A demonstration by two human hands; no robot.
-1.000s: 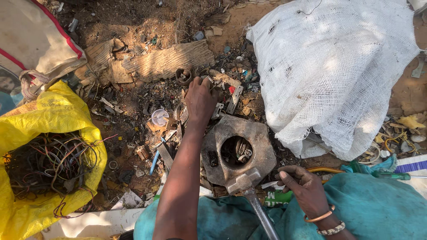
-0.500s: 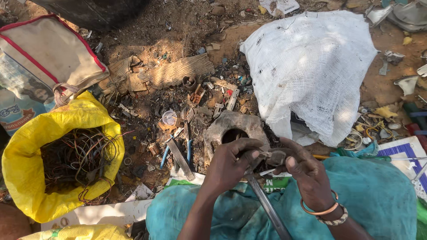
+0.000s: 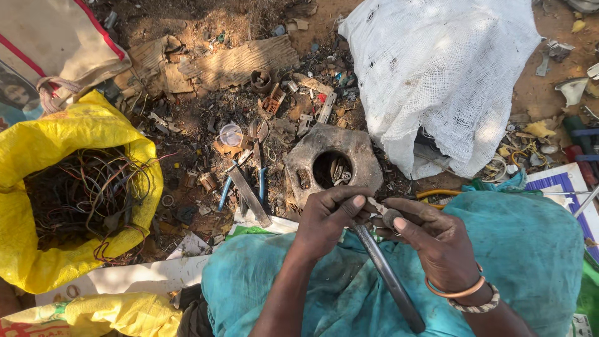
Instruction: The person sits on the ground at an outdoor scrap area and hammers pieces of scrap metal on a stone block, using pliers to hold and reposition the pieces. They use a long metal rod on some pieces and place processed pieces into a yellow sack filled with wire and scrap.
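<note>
Seated on the dirt among sorted scrap, I pinch a small grey metal piece (image 3: 388, 215) between both hands over my lap, at about 6 o'clock from the round concrete block (image 3: 331, 163) with the hole in its middle. My left hand (image 3: 327, 218) curls over it, thumb and forefinger closed tight on its near end; my right hand (image 3: 430, 240) grips the far end, thumb pressed flat on top. What the piece is I cannot tell; it is mostly hidden by my fingers (image 3: 352, 203). A dark metal rod (image 3: 387, 278) lies slanting across my teal skirt (image 3: 530, 262), its upper end just under my hands.

To work the piece well, I judge it best to keep both grips close to the joint, twist with short turns and hold it above my lap so that anything loosened drops on cloth, not into the litter. At 9 o'clock the yellow sack (image 3: 37, 150) stands open, full of tangled wire (image 3: 81, 193). At 1 o'clock sits the white woven sack (image 3: 449, 75). Blue-handled pliers (image 3: 240, 187) lie on the ground at 10 o'clock, well within reach.
</note>
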